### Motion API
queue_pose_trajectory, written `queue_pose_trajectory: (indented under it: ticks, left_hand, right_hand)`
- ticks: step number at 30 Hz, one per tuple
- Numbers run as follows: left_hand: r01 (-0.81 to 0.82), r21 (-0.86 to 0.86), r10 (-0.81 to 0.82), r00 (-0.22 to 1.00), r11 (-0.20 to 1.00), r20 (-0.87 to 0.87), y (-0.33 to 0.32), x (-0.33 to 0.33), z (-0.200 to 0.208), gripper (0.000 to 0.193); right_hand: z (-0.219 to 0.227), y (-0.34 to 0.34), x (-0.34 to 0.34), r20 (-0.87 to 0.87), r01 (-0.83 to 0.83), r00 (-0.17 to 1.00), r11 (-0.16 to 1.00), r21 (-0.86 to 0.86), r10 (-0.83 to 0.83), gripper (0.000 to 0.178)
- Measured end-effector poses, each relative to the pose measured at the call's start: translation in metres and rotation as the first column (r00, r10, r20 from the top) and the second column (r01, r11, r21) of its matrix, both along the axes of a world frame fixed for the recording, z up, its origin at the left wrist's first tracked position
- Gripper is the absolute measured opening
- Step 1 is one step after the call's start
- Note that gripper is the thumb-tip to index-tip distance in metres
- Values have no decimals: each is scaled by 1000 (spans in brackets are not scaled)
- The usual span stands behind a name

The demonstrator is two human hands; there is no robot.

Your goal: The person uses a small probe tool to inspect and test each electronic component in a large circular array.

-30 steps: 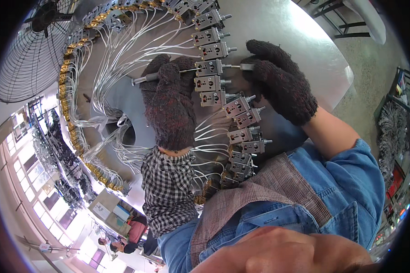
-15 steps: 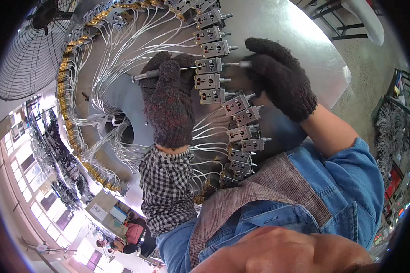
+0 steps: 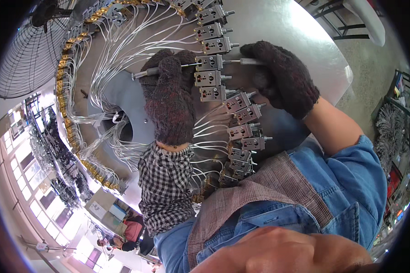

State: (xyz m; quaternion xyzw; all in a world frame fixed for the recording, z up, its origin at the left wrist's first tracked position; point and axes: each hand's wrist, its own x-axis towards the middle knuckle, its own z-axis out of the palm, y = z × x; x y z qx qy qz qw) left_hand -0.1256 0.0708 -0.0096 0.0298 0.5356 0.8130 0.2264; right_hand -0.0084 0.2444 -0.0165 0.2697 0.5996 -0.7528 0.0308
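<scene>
Both my hands wear dark knitted gloves and work at one small metal switch-like block [image 3: 209, 63] in a row on a round metal table. My left hand [image 3: 171, 100] is closed around a screwdriver [image 3: 151, 72] with a grey handle; its thin shaft reaches the block's left side. My right hand [image 3: 284, 75] is on the block's other side, around a grey cylindrical tool [image 3: 250, 61]. That tool lines up with the thin rod on the block's right side. Its far end is hidden in the glove, and the thumb stands a little apart below.
More metal blocks with threaded stems [image 3: 243, 116] run down the row, white wires [image 3: 116, 68] trailing left. Brass-coloured fittings [image 3: 64, 98] line the curved left side. A hole [image 3: 123, 130] in the table takes in wire bundles. A caged fan [image 3: 29, 59] stands at upper left.
My right fingers have shifted slightly on the grey tool, which was blurred before and shows sharper now. The left hand and screwdriver have barely moved.
</scene>
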Motion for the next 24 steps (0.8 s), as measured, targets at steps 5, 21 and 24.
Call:
queue_pose_trajectory:
  ticks: [5, 21, 24]
  left_hand:
    - [34, -21, -34, 999, 999, -16, 1, -1, 1, 23]
    - [11, 42, -11, 1000, 999, -2, 0, -1, 5, 25]
    - [19, 59, -18, 1000, 998, -7, -1, -2, 4, 24]
  right_hand:
    - [12, -1, -3, 213, 147, 974, 938, -315, -81, 29]
    - [1, -3, 0, 49, 145, 989, 893, -427, -138, 37]
    - [-7, -5, 3, 56, 198, 979, 834, -515, -198, 39]
